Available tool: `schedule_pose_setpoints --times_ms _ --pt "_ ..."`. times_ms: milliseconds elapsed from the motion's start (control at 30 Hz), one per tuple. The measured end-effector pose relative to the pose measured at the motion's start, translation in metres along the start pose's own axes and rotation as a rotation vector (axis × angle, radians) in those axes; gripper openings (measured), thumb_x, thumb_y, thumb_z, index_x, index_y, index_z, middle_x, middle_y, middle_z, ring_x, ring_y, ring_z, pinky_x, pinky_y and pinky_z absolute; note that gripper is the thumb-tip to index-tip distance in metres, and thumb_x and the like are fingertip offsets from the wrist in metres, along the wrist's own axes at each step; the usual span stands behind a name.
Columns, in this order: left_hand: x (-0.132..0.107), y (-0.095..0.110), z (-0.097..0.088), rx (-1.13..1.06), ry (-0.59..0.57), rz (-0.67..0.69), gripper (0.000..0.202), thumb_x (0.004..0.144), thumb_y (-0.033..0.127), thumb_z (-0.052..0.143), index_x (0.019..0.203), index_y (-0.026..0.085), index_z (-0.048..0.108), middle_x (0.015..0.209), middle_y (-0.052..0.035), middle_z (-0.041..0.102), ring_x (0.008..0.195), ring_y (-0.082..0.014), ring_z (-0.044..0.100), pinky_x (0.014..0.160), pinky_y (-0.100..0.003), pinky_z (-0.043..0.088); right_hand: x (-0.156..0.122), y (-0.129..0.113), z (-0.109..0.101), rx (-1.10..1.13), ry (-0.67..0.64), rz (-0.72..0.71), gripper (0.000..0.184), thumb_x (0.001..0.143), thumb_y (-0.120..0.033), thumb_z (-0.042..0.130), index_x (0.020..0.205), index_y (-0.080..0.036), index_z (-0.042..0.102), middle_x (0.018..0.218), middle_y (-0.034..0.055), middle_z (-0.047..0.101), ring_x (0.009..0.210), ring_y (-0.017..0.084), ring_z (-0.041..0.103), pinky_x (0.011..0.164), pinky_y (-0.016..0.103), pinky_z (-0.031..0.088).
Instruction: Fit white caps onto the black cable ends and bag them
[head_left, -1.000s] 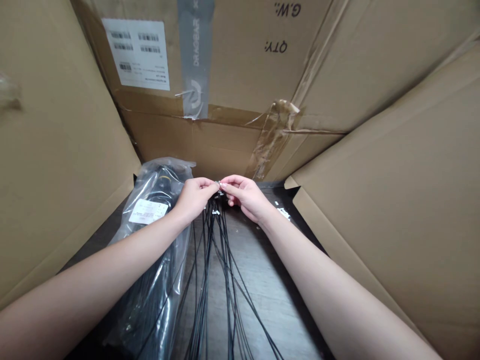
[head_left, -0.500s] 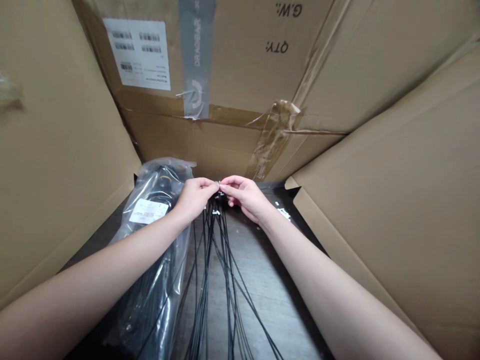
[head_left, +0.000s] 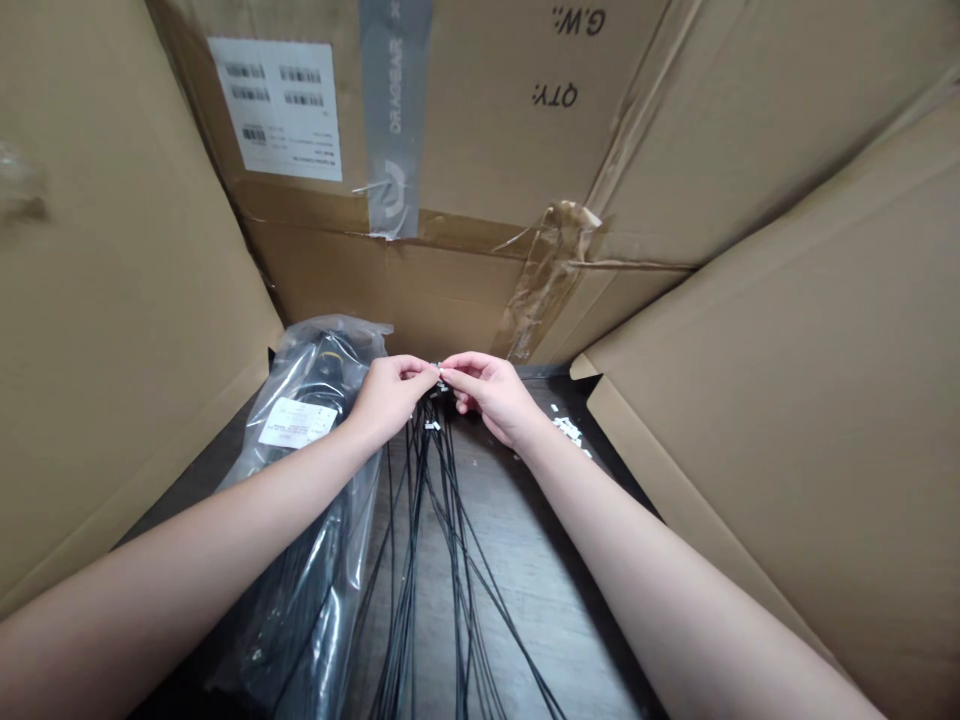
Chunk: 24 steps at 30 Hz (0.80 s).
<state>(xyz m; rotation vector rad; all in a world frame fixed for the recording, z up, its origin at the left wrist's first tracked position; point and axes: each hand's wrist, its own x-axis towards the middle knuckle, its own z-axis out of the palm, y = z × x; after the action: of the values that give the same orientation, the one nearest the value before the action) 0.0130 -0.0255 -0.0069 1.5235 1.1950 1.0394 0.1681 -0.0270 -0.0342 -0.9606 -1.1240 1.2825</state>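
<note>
Head view, from above the hands:

1. The left hand (head_left: 390,397) and right hand (head_left: 491,395) meet fingertip to fingertip, both closed in a pinch on the gathered top ends of the thin black cables (head_left: 424,560). The exact small part pinched is too small to tell.
2. The cables hang from the hands toward the person, fanning over a wood-grain tabletop (head_left: 532,600); small white tags (head_left: 432,425) sit just below the fingers.
3. Under the left forearm lies a clear plastic bag (head_left: 300,530) with a dark bundle inside and a white label (head_left: 296,422), its print too small to read.
4. Right of the right hand lie small white pieces (head_left: 568,430).
5. Beyond the hands stands a cardboard box wall (head_left: 450,290). Its grey tape (head_left: 395,120) reads "DRAGBAR", a barcode label (head_left: 276,108) sits left of that, and upside-down print reads "G.W." (head_left: 579,20) and "QTY:" (head_left: 555,95).
</note>
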Motion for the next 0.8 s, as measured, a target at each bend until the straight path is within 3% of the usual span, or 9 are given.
schedule_pose_setpoints --times_ms 300,500,800 --pt "-0.0003 -0.0001 0.0010 0.034 0.009 0.007 0.019 0.073 0.031 0.069 0.081 0.014 0.074 0.068 -0.0031 0.068 0.053 -0.0104 0.050 0.049 -0.023 0.039 0.0010 0.0016 0.0007 -0.008 0.014 -0.012 0.034 0.060 -0.040 0.085 0.078 -0.016 0.069 0.056 -0.0044 0.055 0.047 0.007 0.043 0.040 0.020 0.039" --pt "0.0009 -0.0033 0.0012 0.057 0.016 -0.018 0.019 0.071 0.030 0.066 0.079 0.014 0.073 0.066 -0.0029 0.066 0.050 -0.0109 0.051 0.040 -0.021 0.037 0.0004 0.0006 0.0011 -0.018 0.006 -0.015 0.034 0.061 -0.041 0.084 0.078 -0.017 0.067 0.057 -0.0051 0.053 0.047 0.006 0.042 0.040 0.020 0.038" --pt "0.0011 -0.0037 0.0003 0.073 0.018 -0.028 0.017 0.070 0.030 0.065 0.075 0.014 0.069 0.065 -0.0018 0.063 0.052 -0.0113 0.053 0.041 -0.020 0.040 0.0008 0.0015 0.0014 -0.041 -0.006 -0.020 0.033 0.061 -0.039 0.084 0.079 -0.016 0.068 0.061 -0.0043 0.055 0.047 0.006 0.043 0.039 0.020 0.038"
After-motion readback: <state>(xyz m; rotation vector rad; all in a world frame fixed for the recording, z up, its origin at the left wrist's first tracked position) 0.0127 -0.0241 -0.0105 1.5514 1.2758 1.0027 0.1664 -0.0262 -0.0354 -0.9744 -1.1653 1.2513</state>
